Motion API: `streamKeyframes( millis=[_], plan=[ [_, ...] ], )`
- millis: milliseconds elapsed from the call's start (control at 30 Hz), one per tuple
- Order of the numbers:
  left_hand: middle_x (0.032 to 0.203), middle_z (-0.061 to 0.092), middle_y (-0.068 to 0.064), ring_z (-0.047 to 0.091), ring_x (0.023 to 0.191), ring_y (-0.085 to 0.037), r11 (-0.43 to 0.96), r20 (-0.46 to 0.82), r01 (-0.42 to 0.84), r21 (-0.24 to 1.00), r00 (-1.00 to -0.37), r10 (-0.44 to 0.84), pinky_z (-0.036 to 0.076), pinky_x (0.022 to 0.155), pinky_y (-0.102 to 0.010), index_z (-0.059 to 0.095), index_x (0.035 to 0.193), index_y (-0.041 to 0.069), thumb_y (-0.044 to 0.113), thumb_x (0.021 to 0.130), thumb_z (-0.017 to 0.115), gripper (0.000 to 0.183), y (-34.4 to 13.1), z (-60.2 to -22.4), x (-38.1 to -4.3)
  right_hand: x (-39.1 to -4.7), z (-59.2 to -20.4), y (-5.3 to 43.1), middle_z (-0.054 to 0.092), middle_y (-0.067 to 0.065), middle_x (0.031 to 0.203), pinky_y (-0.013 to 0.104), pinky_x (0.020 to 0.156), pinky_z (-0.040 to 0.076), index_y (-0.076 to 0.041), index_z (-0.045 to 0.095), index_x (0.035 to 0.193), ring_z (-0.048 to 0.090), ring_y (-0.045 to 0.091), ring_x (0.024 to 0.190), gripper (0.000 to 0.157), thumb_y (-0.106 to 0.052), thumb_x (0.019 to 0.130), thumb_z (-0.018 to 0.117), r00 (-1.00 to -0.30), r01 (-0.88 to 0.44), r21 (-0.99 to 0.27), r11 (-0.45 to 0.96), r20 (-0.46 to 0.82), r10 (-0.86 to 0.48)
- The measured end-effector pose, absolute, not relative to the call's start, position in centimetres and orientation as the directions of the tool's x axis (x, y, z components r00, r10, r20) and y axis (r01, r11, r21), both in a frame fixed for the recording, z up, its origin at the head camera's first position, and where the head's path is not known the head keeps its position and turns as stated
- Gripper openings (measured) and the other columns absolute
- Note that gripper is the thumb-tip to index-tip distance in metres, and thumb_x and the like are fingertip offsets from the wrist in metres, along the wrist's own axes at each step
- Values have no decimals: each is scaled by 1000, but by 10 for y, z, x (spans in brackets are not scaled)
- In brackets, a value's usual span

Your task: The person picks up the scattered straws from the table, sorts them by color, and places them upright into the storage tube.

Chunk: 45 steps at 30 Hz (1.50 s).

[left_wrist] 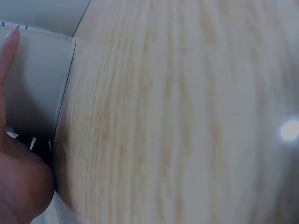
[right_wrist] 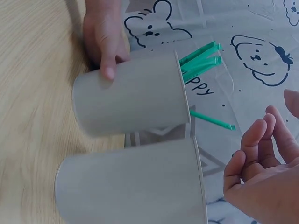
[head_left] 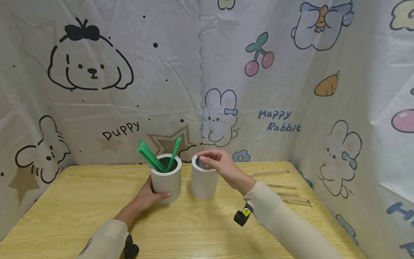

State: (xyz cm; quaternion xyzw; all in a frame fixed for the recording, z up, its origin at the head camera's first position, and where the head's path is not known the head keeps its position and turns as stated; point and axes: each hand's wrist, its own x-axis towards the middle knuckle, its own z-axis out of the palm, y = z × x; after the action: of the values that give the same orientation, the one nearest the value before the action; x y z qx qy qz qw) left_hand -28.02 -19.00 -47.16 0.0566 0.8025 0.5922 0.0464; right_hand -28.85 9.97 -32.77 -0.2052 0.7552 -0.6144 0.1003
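My left hand (head_left: 147,198) grips the lower side of a light grey cylindrical cup (head_left: 168,185), its thumb across the front. Several thin green sticks (head_left: 150,158) lean out over that cup's rim. Beside it stands a second light grey cup (head_left: 204,183), upright. Over this second cup's mouth is my right hand (head_left: 226,169), fingers bent and fingertips right at the rim. In the right wrist view, the fingers of that right hand (right_wrist: 261,172) are loosely curled with nothing visible between them. The inside of the second cup is mostly hidden by the hand.
Several flat tan sticks (head_left: 284,187) with dark print lie at the right of the wooden table (head_left: 200,230). A printed cloth (head_left: 168,72) with cartoon animals hangs close behind and along both sides. Small black devices (head_left: 240,217) are strapped to both sleeves.
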Motion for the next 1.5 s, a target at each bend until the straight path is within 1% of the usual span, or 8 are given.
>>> streamKeyframes(
  millis=[67, 200, 367, 567, 767, 1000, 1333, 1500],
  plan=[
    [162, 27, -24, 31, 149, -44, 292, 11, 54, 955, -989, 147, 26, 123, -60, 6, 161, 5, 24, 85, 82, 109, -190, -473, -279, -285, -329, 108, 66, 19, 130, 40, 100, 52, 8, 60, 130, 64, 25, 107, 36, -15, 102, 59, -896, -201, -963, 180, 106, -432],
    [164, 23, -23, 29, 150, -44, 299, 42, 83, 951, -989, 141, 25, 123, -61, 1, 162, 8, 22, 83, 84, 115, -190, -475, -279, -279, -334, 124, 71, 1, 116, 34, 93, 51, 8, 62, 127, 61, 16, 95, 36, -17, 102, 61, -894, -231, -948, 218, 118, -431],
    [167, 15, -23, 23, 153, -45, 318, 64, 111, 942, -986, 155, 21, 123, -64, -11, 162, 14, 23, 82, 85, 126, -194, -472, -277, -274, -340, 143, 70, -2, 106, 31, 91, 50, 6, 64, 125, 60, 15, 89, 36, -22, 103, 60, -903, -241, -934, 265, 116, -414],
    [165, 21, -29, 22, 152, -47, 358, 56, 107, 928, -987, 150, 21, 122, -67, -12, 162, 17, 26, 81, 87, 128, -203, -464, -271, -275, -346, 162, 63, -11, 96, 27, 82, 47, 4, 64, 126, 56, 11, 85, 36, -24, 104, 58, -910, -249, -914, 319, 108, -401],
    [164, 20, -30, 19, 152, -50, 388, 33, 82, 918, -991, 131, 23, 120, -68, -10, 162, 16, 30, 84, 84, 123, -211, -457, -265, -275, -347, 171, 60, -6, 94, 21, 61, 38, -2, 67, 126, 53, 13, 83, 33, -25, 104, 59, -911, -265, -893, 363, 109, -397],
    [161, 21, -32, 22, 149, -53, 412, 66, 102, 905, -993, 100, 29, 118, -67, -6, 163, 17, 28, 92, 75, 108, -220, -453, -252, -272, -351, 181, 66, 3, 103, 25, 76, 49, 1, 69, 120, 57, 17, 85, 29, -21, 102, 62, -900, -314, -868, 383, 144, -412],
    [159, 27, -32, 29, 145, -53, 461, 96, 111, 880, -994, 56, 32, 115, -69, 7, 161, 10, 28, 98, 66, 89, -228, -456, -232, -268, -370, 197, 70, 17, 113, 22, 72, 53, 3, 70, 117, 60, 8, 80, 27, -17, 100, 64, -891, -336, -841, 424, 138, -432],
    [156, 33, -29, 35, 141, -50, 478, 123, 130, 869, -991, 46, 35, 112, -68, 18, 159, 9, 30, 99, 65, 78, -228, -456, -225, -270, -377, 205, 71, 18, 113, 25, 72, 55, 0, 71, 116, 63, 11, 80, 25, -18, 100, 64, -889, -354, -812, 464, 138, -438]
  ],
)
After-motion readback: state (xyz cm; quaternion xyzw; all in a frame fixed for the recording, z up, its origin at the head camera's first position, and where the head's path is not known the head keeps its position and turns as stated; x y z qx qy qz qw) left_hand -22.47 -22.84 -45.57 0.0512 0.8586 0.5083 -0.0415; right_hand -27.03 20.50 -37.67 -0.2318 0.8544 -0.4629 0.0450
